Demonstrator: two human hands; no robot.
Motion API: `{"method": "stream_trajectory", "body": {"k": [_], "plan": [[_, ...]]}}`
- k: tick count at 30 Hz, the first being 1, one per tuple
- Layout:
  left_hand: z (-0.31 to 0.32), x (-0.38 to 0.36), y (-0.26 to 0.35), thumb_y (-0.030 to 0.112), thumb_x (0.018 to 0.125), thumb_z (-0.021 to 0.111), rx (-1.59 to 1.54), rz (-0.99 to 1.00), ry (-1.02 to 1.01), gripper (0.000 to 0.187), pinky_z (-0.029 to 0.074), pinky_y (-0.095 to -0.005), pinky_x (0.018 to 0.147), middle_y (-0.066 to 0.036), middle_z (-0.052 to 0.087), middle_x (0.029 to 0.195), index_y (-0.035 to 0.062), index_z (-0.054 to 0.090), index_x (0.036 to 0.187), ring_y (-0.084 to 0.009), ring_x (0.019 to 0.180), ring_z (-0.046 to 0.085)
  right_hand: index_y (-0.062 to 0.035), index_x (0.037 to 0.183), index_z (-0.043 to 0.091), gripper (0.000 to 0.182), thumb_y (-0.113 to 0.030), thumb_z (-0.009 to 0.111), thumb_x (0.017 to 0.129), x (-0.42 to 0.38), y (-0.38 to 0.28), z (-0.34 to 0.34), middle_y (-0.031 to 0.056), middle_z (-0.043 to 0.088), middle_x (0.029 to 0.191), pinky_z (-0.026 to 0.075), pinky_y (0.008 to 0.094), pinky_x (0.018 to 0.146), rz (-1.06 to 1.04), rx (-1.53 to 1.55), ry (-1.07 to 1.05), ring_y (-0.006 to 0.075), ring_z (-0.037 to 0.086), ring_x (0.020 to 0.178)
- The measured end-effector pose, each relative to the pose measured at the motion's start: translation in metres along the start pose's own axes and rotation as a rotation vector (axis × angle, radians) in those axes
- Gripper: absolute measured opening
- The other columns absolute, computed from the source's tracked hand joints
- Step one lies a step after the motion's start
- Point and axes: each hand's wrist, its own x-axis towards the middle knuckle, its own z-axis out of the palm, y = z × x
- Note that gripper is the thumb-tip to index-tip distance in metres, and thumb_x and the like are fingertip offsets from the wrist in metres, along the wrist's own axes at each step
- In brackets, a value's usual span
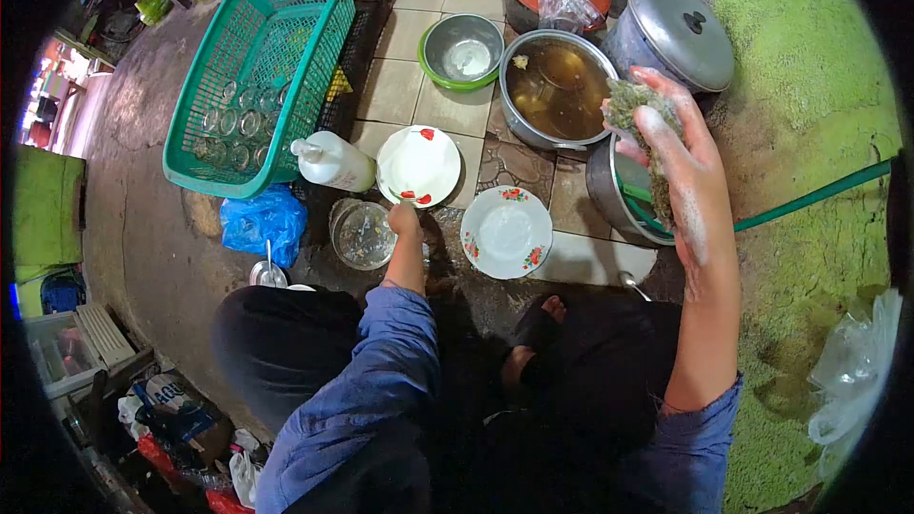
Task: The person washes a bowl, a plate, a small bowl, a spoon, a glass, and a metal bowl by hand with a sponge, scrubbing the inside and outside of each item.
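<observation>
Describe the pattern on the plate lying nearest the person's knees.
White plate with red flowers and green leaves around its rim, clearest in the head view.

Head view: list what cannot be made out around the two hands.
- Left hand: what its fingers grip is hidden by the hand itself, at the edge of the white plate.
- Right hand: the scrub pad is partly covered by the fingers.
- Pot of brown water: the contents are too murky to identify.
- Green basket: the glasses inside are too small to count.

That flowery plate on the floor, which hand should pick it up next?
Probably the left hand: it is low, beside the flowery plate, and seems free. The right hand is raised, soapy, its fingers gripping a scrubbing sponge.
</observation>
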Motion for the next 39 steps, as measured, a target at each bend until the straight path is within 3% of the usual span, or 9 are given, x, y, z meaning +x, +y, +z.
{"method": "stream_trajectory", "body": {"k": [5, 10, 12, 17, 28, 31, 34, 36, 39], "plan": [[0.017, 0.001, -0.007, 0.025, 0.082, 0.067, -0.054, 0.154, -0.096, 0.038, 0.048, -0.036, 0.071, -0.013, 0.068, 0.096, -0.0086, 0.064, 0.101, -0.0221, 0.079, 0.062, -0.0076, 0.132, 0.051, 0.039, -0.023, 0.054, 0.096, -0.001, 0.0, 0.004, 0.0053, 0.055, 0.127, 0.046, 0.0307, 0.09, -0.006, -0.01, -0.025, 0.0162, 0.058, 0.112], [0.018, -0.004, 0.024, 0.01, 0.083, 0.064, -0.367, 0.148, -0.215, 0.037, 0.051, -0.0319, 0.073, -0.014, 0.067, 0.098, -0.0087, 0.056, 0.114, -0.0224, 0.083, 0.065, -0.0081, 0.129, 0.053, 0.037, -0.022, 0.058, 0.094, -0.003, 0.0, 0.0, 0.0056, 0.051, 0.132, 0.046, 0.0299, 0.09, -0.021, 0.013, -0.054, 0.0122, 0.049, 0.116], [0.001, -0.021, 0.061, 0.01, 0.083, 0.062, -0.217, 0.229, -0.213, 0.036, 0.047, -0.0352, 0.085, -0.017, 0.067, 0.107, -0.0075, 0.058, 0.114, -0.0247, 0.096, 0.063, -0.0075, 0.128, 0.053, 0.036, -0.021, 0.058, 0.095, -0.004, 0.002, -0.001, 0.0051, 0.051, 0.132, 0.046, 0.03, 0.09, -0.036, 0.016, -0.062, 0.0123, 0.049, 0.116], [-0.02, -0.058, 0.131, 0.028, 0.088, 0.046, 0.112, 0.524, -0.114, 0.041, 0.045, -0.0486, 0.086, -0.03, 0.063, 0.1, -0.0036, 0.056, 0.113, -0.046, 0.095, 0.059, -0.0064, 0.127, 0.054, 0.035, -0.02, 0.057, 0.095, -0.005, -0.001, -0.002, 0.0048, 0.052, 0.13, 0.044, 0.0295, 0.093, -0.039, 0.061, -0.055, 0.0128, 0.048, 0.116], [-0.07, -0.159, 0.238, 0.029, 0.093, 0.045, 0.693, 0.927, 0.022, 0.037, 0.045, -0.0551, 0.078, -0.031, 0.062, 0.094, -0.001, 0.048, 0.114, -0.0483, 0.088, 0.059, -0.002, 0.121, 0.054, 0.034, -0.016, 0.058, 0.091, 0.024, 0.048, -0.016, 0.0165, 0.059, 0.122, 0.038, 0.0332, 0.102, -0.316, -0.217, 0.045, 0.0264, 0.054, 0.118], [-0.094, -0.182, 0.282, 0.026, 0.093, 0.049, 0.722, 1.155, 0.107, 0.029, 0.038, -0.0601, 0.091, -0.023, 0.063, 0.097, 0.0021, 0.044, 0.109, -0.043, 0.088, 0.062, -0.0025, 0.122, 0.054, 0.036, -0.02, 0.058, 0.09, 0.029, 0.055, -0.021, 0.0175, 0.059, 0.122, 0.041, 0.0353, 0.099, -0.291, -0.275, 0.057, 0.0296, 0.056, 0.116], [-0.128, -0.202, 0.335, 0.023, 0.094, 0.047, 0.416, 0.982, -0.126, 0.029, 0.046, -0.0471, 0.077, -0.02, 0.062, 0.088, 0.0014, 0.042, 0.113, -0.0385, 0.08, 0.061, -0.0023, 0.123, 0.054, 0.042, -0.027, 0.06, 0.09, 0.042, 0.078, -0.017, 0.0178, 0.061, 0.12, 0.042, 0.037, 0.098, -0.285, -0.328, 0.084, 0.032, 0.058, 0.113], [-0.156, -0.236, 0.371, 0.023, 0.094, 0.047, 0.113, 0.869, -0.335, 0.027, 0.045, -0.0395, 0.067, -0.012, 0.058, 0.079, 0.0011, 0.043, 0.11, -0.0258, 0.075, 0.059, -0.0032, 0.125, 0.053, 0.048, -0.033, 0.063, 0.089, 0.049, 0.087, -0.006, 0.0182, 0.06, 0.121, 0.042, 0.0358, 0.098, -0.137, -0.196, 0.036, 0.0297, 0.059, 0.112], [-0.185, -0.259, 0.386, 0.029, 0.092, 0.052, -0.175, 0.764, -0.54, 0.029, 0.046, -0.031, 0.068, -0.006, 0.058, 0.081, 0.0012, 0.054, 0.098, -0.0166, 0.075, 0.057, -0.0038, 0.128, 0.049, 0.06, -0.044, 0.067, 0.086, 0.035, 0.071, 0.014, 0.0133, 0.059, 0.119, 0.047, 0.0318, 0.087, 0.063, 0.22, -0.146, 0.0191, 0.058, 0.109]]}}
